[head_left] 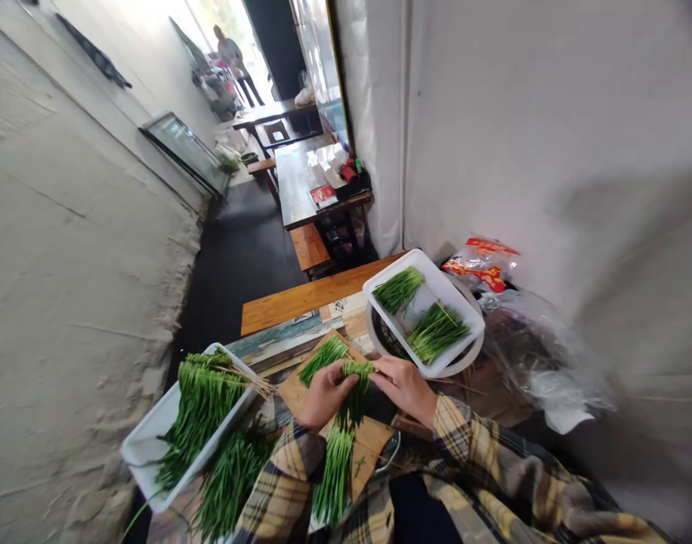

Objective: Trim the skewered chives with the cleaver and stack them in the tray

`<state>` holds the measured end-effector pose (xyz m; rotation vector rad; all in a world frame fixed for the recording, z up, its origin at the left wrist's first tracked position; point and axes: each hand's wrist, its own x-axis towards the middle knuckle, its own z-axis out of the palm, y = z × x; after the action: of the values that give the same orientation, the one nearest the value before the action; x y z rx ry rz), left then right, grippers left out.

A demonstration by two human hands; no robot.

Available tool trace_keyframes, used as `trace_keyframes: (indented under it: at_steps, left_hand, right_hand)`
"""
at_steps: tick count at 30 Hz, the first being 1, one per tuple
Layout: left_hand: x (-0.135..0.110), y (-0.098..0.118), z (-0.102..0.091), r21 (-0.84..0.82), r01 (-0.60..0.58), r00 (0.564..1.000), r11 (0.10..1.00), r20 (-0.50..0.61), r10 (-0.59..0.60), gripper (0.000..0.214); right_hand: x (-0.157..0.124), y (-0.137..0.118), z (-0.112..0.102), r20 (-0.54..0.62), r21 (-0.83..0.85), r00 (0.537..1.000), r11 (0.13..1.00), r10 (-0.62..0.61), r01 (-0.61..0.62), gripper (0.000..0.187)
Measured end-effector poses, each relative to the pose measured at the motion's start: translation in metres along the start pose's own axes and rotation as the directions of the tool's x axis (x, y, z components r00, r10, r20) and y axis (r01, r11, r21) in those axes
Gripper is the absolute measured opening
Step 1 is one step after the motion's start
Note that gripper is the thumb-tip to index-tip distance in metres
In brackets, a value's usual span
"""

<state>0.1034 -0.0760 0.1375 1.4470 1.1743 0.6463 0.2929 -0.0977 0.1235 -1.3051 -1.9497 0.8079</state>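
Note:
My left hand is closed on the left side of a small bunch of garlic chives, whose leaves hang down. At the bunch's right end, the fingers of my right hand pinch its upper edge; any skewer inside the grip is hidden. Just behind my left hand, cut chives lie on a wooden board. Below the hands, a larger bunch of loose chives rests beside another brown board.
At left, a white tray holds skewered chives with bare sticks jutting out. More chives lie beside it. At right, a white tray with chive bunches sits on a round basin. Plastic bags lie beyond. A person stands far back.

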Motion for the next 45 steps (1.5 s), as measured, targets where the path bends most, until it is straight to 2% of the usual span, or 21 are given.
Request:
trace_keyframes:
  at_steps: [3,6,11,14,17,19,22,25,27,33,39,42,45]
  left_hand:
    - [0.019,0.006,0.011,-0.016,-0.020,0.998,1.000,0.061,0.021,0.024]
    - [0.046,0.015,0.024,-0.065,-0.040,0.994,0.997,0.101,0.047,0.034]
    - [0.077,0.034,0.029,-0.174,0.005,0.999,0.985,-0.039,-0.012,0.051]
    - [0.076,0.032,0.020,-0.244,0.071,0.987,0.967,-0.122,-0.104,0.054]
    - [0.063,0.015,0.011,-0.299,0.171,0.956,0.939,-0.182,-0.232,0.057]
    - [0.051,0.001,0.007,-0.326,0.240,0.926,0.914,-0.207,-0.317,0.059]
    - [0.033,-0.018,0.004,-0.342,0.319,0.873,0.884,-0.258,-0.414,0.060]
    - [0.016,-0.033,0.002,-0.360,0.356,0.830,0.862,-0.302,-0.469,0.060]
    - [0.008,-0.041,0.001,-0.372,0.379,0.805,0.847,-0.318,-0.500,0.062]
    - [0.001,-0.055,0.000,-0.407,0.428,0.759,0.807,-0.324,-0.565,0.066]
    - [0.000,-0.056,0.001,-0.424,0.427,0.756,0.798,-0.317,-0.573,0.065]
    - [-0.003,-0.058,0.005,-0.423,0.400,0.739,0.813,-0.376,-0.559,0.063]
    - [-0.006,-0.061,0.009,-0.422,0.367,0.717,0.829,-0.439,-0.541,0.062]
  right_hand:
    - [0.001,0.010,-0.011,-0.030,0.066,0.998,0.997,0.046,-0.043,0.018]
    - [0.006,0.023,-0.031,-0.040,0.120,0.989,0.983,0.142,-0.136,0.020]
    - [0.028,0.065,-0.082,-0.089,0.253,0.944,0.924,0.317,-0.287,0.020]
    - [0.052,0.105,-0.111,-0.110,0.388,0.903,0.854,0.416,-0.346,0.022]
    - [0.082,0.146,-0.124,-0.085,0.525,0.849,0.748,0.521,-0.407,0.024]
    - [0.104,0.170,-0.122,-0.093,0.540,0.828,0.727,0.553,-0.425,0.023]
    - [0.131,0.199,-0.109,-0.142,0.528,0.786,0.717,0.602,-0.454,0.020]
    - [0.144,0.219,-0.095,-0.182,0.505,0.750,0.714,0.636,-0.484,0.018]
    - [0.143,0.227,-0.090,-0.186,0.489,0.753,0.724,0.631,-0.486,0.015]
    - [0.137,0.234,-0.093,-0.177,0.417,0.813,0.791,0.554,-0.448,0.011]
    - [0.155,0.231,-0.080,-0.269,0.195,0.784,0.829,0.559,-0.524,0.023]
    - [0.157,0.232,-0.076,-0.306,0.042,0.766,0.811,0.566,-0.583,0.020]
    - [0.156,0.232,-0.076,-0.323,-0.084,0.769,0.792,0.552,-0.604,0.025]
